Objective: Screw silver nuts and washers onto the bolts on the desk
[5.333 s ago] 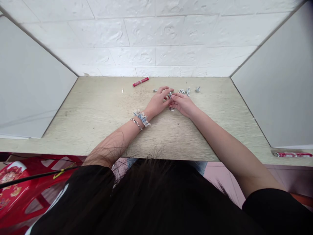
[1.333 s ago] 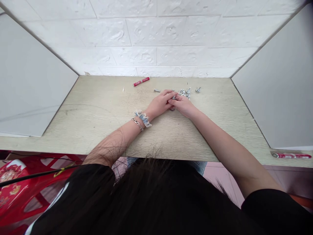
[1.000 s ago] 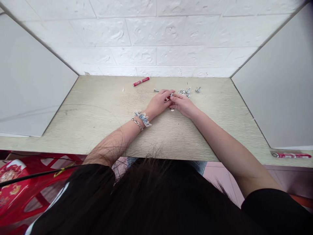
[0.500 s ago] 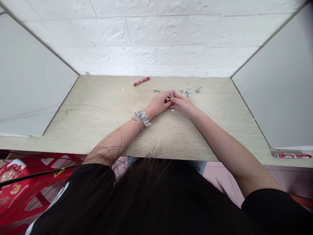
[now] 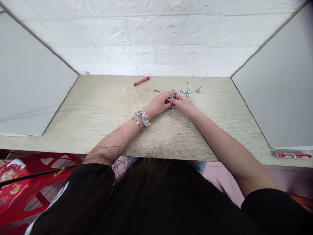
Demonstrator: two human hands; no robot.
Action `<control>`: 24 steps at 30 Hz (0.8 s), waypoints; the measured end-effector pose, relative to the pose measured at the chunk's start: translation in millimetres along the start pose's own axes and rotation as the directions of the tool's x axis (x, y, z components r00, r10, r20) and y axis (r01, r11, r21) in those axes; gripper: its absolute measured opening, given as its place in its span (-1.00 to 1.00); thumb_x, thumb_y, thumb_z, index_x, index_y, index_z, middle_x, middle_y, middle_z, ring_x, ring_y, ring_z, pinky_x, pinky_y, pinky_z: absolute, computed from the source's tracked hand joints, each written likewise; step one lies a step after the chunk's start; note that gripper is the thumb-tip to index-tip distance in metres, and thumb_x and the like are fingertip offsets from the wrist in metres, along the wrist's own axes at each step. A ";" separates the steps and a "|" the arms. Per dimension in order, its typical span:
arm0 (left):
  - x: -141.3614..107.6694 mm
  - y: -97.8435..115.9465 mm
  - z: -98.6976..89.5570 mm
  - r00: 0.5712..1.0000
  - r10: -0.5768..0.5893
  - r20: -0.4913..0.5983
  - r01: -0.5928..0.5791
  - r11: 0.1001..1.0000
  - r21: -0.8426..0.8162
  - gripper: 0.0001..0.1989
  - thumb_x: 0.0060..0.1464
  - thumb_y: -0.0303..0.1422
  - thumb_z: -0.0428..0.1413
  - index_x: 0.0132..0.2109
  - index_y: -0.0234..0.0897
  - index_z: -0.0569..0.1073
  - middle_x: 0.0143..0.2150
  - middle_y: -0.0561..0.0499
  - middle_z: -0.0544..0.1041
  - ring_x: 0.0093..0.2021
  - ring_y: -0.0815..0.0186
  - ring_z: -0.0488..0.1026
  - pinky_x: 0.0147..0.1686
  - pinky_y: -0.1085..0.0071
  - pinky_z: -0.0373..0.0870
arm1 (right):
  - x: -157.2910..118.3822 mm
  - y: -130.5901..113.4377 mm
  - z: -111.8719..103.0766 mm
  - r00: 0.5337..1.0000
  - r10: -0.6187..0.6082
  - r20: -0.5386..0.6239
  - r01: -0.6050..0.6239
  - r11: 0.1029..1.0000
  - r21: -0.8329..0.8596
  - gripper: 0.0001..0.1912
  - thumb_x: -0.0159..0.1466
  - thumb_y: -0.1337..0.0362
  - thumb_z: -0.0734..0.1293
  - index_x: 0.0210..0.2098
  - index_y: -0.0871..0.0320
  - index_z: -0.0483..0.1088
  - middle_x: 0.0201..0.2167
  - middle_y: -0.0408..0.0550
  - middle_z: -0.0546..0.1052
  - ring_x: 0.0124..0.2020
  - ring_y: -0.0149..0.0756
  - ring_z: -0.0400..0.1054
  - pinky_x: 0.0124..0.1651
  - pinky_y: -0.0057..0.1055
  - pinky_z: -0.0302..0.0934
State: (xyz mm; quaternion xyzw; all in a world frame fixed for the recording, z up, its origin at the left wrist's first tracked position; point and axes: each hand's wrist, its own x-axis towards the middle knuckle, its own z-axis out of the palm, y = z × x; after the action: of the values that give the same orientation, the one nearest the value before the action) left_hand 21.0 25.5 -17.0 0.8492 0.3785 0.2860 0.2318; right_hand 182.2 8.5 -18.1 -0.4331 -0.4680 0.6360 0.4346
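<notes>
My left hand (image 5: 159,104) and my right hand (image 5: 184,105) meet over the middle of the table, their fingertips pinched together around a small silvery bolt (image 5: 171,96). Fingers cover most of it, so any nut or washer on it cannot be made out. Just beneath the fingers, a shiny round metal piece (image 5: 172,109) lies partly hidden. Beyond the right hand sits a cluster of bolts with washers (image 5: 188,90). One more bolt with a washer (image 5: 198,89) stands to the right of it. Past my left hand, a single bolt (image 5: 157,90) lies on its side.
A red tube (image 5: 141,81) lies near the white brick wall (image 5: 171,31); a similar red tube (image 5: 292,155) is at the right front edge. Grey panels (image 5: 31,71) flank the wooden table (image 5: 107,94) on both sides. A red plastic chair (image 5: 36,182) stands below left.
The fingertips have shifted slightly around the bolt. A bit more metal shows just behind them. Arms and the other things stay where they were.
</notes>
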 end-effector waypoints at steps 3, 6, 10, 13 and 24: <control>0.2 1.0 -0.6 1.000 -0.006 0.011 0.006 1.000 0.010 -0.50 0.21 -0.56 0.14 0.29 -0.35 0.47 0.13 -0.15 0.61 0.09 0.19 0.55 0.17 0.27 0.47 | 0.9 1.1 -0.3 1.000 -0.023 0.015 0.024 0.999 -0.025 -0.68 0.06 0.21 0.57 -0.28 0.15 0.44 -0.38 -0.13 0.58 -0.40 -0.42 0.41 -0.35 -0.44 0.31; 0.2 1.4 -0.6 1.000 -0.012 0.013 0.012 1.000 0.012 -0.50 0.20 -0.56 0.14 0.29 -0.34 0.48 0.13 -0.16 0.61 0.09 0.18 0.55 0.17 0.26 0.46 | 0.9 1.7 -0.6 0.998 -0.049 0.042 0.050 0.998 -0.036 -0.69 0.09 0.19 0.56 -0.28 0.15 0.44 -0.41 -0.14 0.56 -0.45 -0.43 0.35 -0.38 -0.43 0.28; 0.2 -0.2 0.5 1.000 -0.001 0.004 0.001 1.000 0.007 -0.51 0.20 -0.54 0.14 0.28 -0.32 0.49 0.12 -0.14 0.61 0.09 0.18 0.55 0.17 0.25 0.47 | -0.3 0.9 -0.4 0.999 -0.037 0.024 0.038 0.999 -0.035 -0.68 0.08 0.18 0.57 -0.27 0.16 0.46 -0.36 -0.11 0.57 -0.39 -0.41 0.39 -0.36 -0.44 0.28; 0.1 -0.6 0.6 1.000 0.004 0.000 -0.004 1.000 -0.001 -0.52 0.21 -0.53 0.13 0.27 -0.29 0.49 0.11 -0.12 0.62 0.07 0.20 0.56 0.15 0.26 0.48 | -0.9 -0.2 0.3 1.000 -0.026 0.015 0.027 0.999 -0.026 -0.68 0.06 0.17 0.57 -0.28 0.15 0.46 -0.34 -0.12 0.58 -0.37 -0.42 0.39 -0.35 -0.45 0.29; -0.3 3.3 -1.3 1.000 -0.018 0.021 0.018 1.000 0.000 -0.48 0.20 -0.56 0.13 0.30 -0.34 0.46 0.16 -0.16 0.60 0.14 0.17 0.53 0.22 0.25 0.44 | -1.3 -1.7 0.8 1.000 -0.017 -0.009 0.017 1.000 -0.020 -0.70 0.08 0.21 0.56 -0.27 0.17 0.46 -0.37 -0.11 0.59 -0.37 -0.40 0.41 -0.34 -0.44 0.27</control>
State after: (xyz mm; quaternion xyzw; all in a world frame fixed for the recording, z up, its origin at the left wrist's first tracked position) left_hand 21.6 23.5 -14.2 0.8487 0.3835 0.2750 0.2387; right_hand 182.0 7.4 -16.1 -0.4361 -0.4760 0.6257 0.4379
